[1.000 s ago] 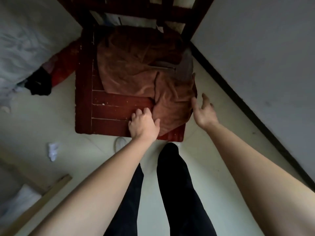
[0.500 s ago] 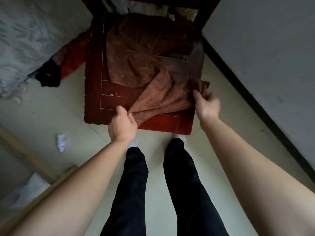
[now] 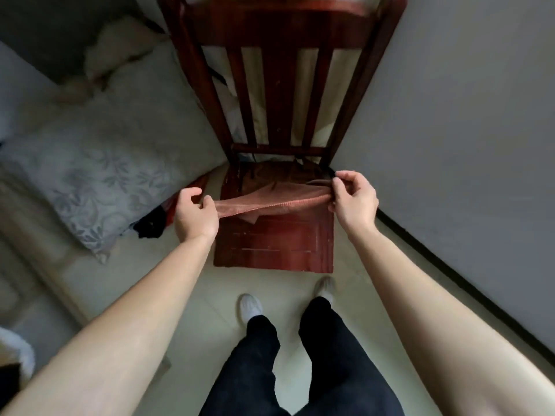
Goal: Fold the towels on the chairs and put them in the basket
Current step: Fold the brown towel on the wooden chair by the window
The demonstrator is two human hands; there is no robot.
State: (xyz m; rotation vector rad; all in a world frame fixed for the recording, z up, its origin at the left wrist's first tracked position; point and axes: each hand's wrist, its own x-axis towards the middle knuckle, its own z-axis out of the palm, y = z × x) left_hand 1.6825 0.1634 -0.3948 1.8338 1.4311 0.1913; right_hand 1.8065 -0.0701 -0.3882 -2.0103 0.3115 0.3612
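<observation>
A brown towel (image 3: 270,202) is stretched between my two hands above the seat of a dark red wooden chair (image 3: 279,247). My left hand (image 3: 195,214) pinches one corner at the left. My right hand (image 3: 353,199) pinches the other corner at the right. The held edge runs nearly level between them, and the rest of the towel trails back onto the rear of the seat. More brown cloth (image 3: 264,175) lies crumpled at the back of the seat, under the slatted backrest (image 3: 279,85). No basket is in view.
A bed with a grey flowered cover (image 3: 99,175) stands close to the chair's left. A red and black item (image 3: 162,217) lies between the two. A grey wall with a dark skirting (image 3: 450,271) runs along the right. My legs and white shoes (image 3: 250,307) stand on pale floor before the chair.
Both hands have lifted the towel's front edge off the seat and pulled it taut between them. The view has tilted up, so the chair's backrest now shows.
</observation>
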